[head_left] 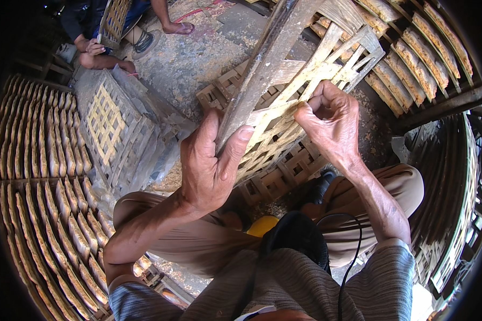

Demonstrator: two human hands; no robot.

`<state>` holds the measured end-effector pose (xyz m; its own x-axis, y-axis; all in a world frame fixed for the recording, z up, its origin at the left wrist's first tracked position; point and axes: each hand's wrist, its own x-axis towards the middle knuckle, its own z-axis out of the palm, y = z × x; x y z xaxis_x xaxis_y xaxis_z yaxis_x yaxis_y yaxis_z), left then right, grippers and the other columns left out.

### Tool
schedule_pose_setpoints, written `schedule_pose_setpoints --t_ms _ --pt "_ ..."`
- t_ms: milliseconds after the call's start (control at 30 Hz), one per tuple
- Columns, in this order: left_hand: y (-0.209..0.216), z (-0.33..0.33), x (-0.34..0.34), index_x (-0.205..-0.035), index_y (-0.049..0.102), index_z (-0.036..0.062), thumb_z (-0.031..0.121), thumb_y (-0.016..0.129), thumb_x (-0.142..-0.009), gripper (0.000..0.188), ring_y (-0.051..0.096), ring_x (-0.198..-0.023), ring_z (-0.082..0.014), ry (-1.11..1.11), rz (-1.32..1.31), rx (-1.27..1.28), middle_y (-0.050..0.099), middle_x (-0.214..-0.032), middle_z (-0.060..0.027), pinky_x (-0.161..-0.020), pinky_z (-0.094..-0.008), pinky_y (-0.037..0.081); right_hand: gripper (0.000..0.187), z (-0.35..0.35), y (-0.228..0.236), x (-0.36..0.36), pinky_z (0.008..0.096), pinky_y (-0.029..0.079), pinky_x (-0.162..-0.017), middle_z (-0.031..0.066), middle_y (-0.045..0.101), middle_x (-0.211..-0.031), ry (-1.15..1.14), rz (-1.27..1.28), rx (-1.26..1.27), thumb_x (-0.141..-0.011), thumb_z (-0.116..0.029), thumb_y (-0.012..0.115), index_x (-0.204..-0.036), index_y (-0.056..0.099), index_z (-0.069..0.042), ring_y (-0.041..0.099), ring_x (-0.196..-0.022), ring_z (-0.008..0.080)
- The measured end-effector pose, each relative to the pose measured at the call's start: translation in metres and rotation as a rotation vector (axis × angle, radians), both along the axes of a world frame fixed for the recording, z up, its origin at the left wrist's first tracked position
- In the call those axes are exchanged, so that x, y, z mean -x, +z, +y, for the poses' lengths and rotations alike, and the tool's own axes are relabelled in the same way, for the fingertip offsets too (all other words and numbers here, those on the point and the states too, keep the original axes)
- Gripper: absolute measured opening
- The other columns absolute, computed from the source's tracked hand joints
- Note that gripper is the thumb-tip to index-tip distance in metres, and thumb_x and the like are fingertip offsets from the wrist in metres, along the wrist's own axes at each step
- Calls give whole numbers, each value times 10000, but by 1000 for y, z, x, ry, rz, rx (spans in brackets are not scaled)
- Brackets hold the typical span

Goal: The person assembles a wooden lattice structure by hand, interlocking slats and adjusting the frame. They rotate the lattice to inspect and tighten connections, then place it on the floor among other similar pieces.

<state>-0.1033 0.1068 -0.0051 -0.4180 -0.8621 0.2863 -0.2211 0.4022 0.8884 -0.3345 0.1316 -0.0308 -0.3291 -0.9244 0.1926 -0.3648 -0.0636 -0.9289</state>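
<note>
A woven bamboo lattice panel (324, 70) with a thick wooden edge bar (254, 75) stands tilted in front of me. My left hand (206, 166) is closed round the lower end of that bar, its thumb on the near side. My right hand (332, 125) is curled in a pinch against the lattice strips, thumb and forefinger together. Whether a strip or something smaller is between those fingertips I cannot make out. More brown lattice panels (254, 190) lie beneath, partly hidden by the held panel and my hands.
Racks of slabs with orange-brown edges stand at the left (43, 139) and upper right (420, 53). A stack of lattice panels (126, 155) is left of my knee. Beyond it, another person's hand (95, 47) holds a panel. Thin panels (439, 198) stand at right.
</note>
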Motion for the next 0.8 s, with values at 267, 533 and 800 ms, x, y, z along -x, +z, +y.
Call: schedule_pose_setpoints --t_ms 267,533,800 --pt "-2 2 1 -1164 595 0 188 577 -1072 211 466 -635 -46 -18 14 -11 538 -769 17 -567 -227 406 203 1 -1 5 289 427 -507 -21 525 -568 -69 144 33 -830 -74 641 -672 513 -78 461 -557 59" --pt "-5 -4 -3 -1187 597 5 213 554 -1085 235 447 -673 -36 2 73 -71 527 -825 20 -591 -214 393 164 -3 10 13 263 462 -591 -21 617 -620 205 -97 -93 -900 -74 720 -783 607 -58 549 -598 42" --pt "-2 -2 1 -1186 597 7 225 554 -1088 242 441 -673 -38 -11 57 -91 517 -818 24 -595 -215 396 205 -3 3 7 297 493 -560 12 601 -571 49 121 -49 -820 -102 753 -727 577 -54 556 -563 74"
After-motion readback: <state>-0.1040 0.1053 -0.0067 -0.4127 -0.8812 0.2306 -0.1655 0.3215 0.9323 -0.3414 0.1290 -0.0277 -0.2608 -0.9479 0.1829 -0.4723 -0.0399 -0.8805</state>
